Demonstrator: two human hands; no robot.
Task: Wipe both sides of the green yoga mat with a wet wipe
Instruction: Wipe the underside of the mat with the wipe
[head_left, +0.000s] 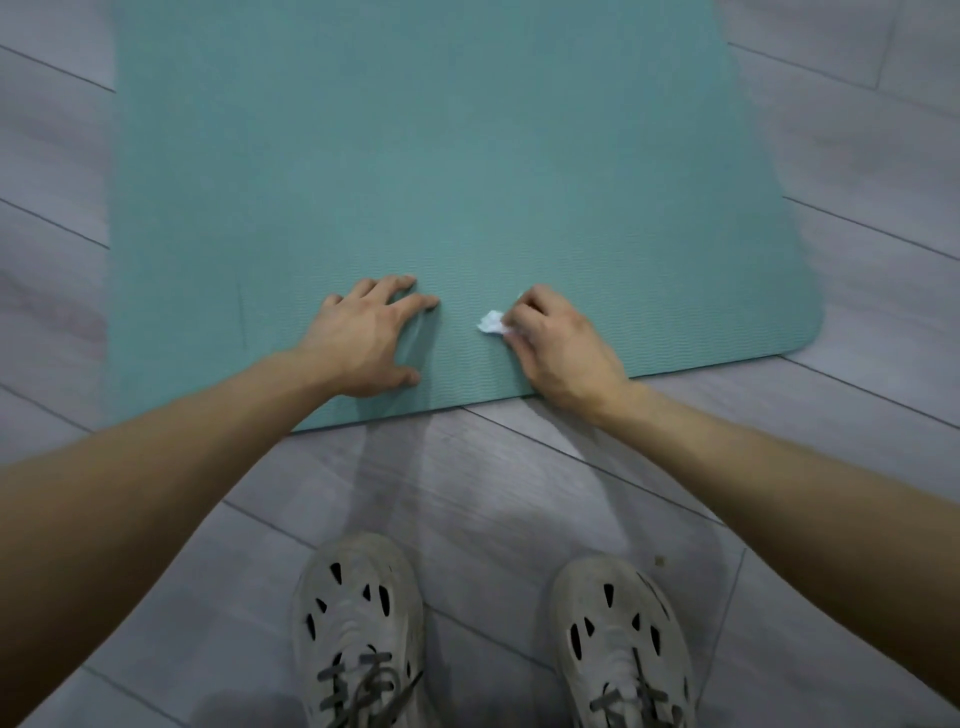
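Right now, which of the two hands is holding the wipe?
The right hand: its fingers pinch the crumpled white wet wipe against the green yoga mat. The left hand holds nothing, fingers spread on the mat.

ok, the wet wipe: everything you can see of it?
The wet wipe is small, white and crumpled into a wad, like thin soft tissue. Only part of it shows past the right hand, whose curled fingers pinch it against the green yoga mat near its near edge. It lies apart from the left hand.
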